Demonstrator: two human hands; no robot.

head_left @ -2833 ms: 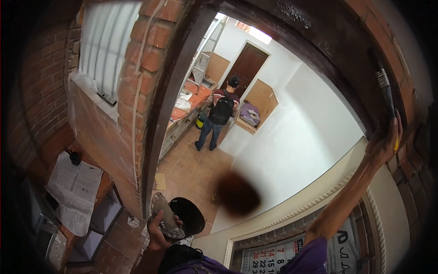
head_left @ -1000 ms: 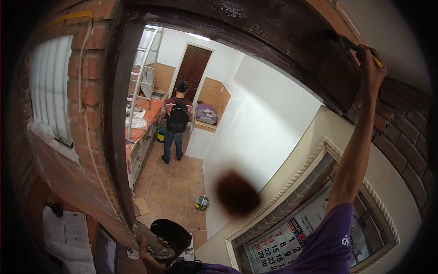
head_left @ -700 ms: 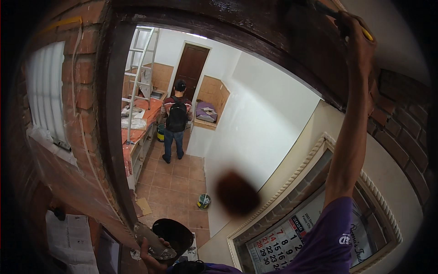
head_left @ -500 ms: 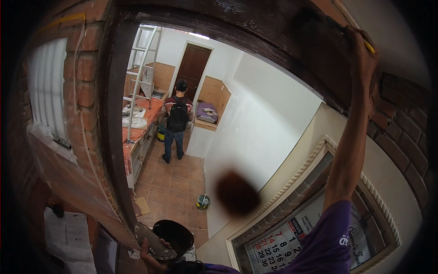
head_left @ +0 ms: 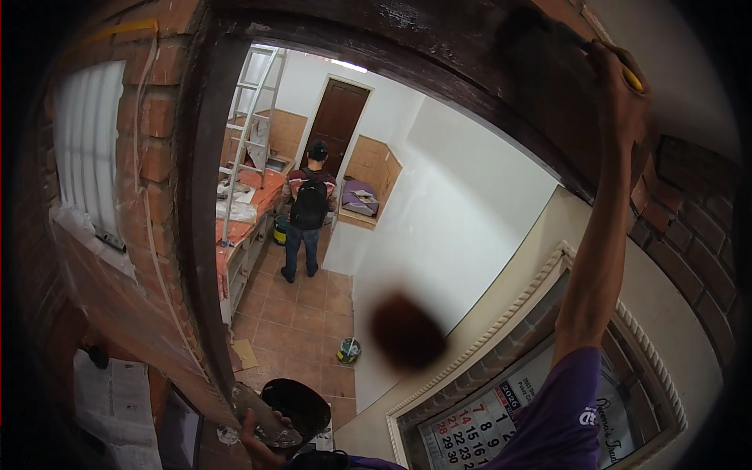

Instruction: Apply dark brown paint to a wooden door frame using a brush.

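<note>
On the head feed I have the right hand (head_left: pixel 623 94) raised, fingers wrapped around a yellow-ended brush (head_left: pixel 580 41), bristles too dark to resolve against the dark brown lintel (head_left: pixel 439 51). Low in my view, the left hand (head_left: pixel 260 442) grips a grey-smeared piece (head_left: pixel 262 415) just beside a black open container (head_left: pixel 319 413). Beyond the lintel I note: one person (head_left: pixel 301 241), backpack (head_left: pixel 309 202) on, near an orange-covered tabletop (head_left: pixel 268 188); a ladder (head_left: pixel 238 166); a small bucket (head_left: pixel 348 351) on the tiled floor (head_left: pixel 301 329). Blurred brown patch (head_left: pixel 409 333), mid-view: unidentified.

White walls (head_left: pixel 462 196), terracotta tiled floor (head_left: pixel 286 321); dark door (head_left: pixel 342 117), pale window (head_left: pixel 90 141).
</note>
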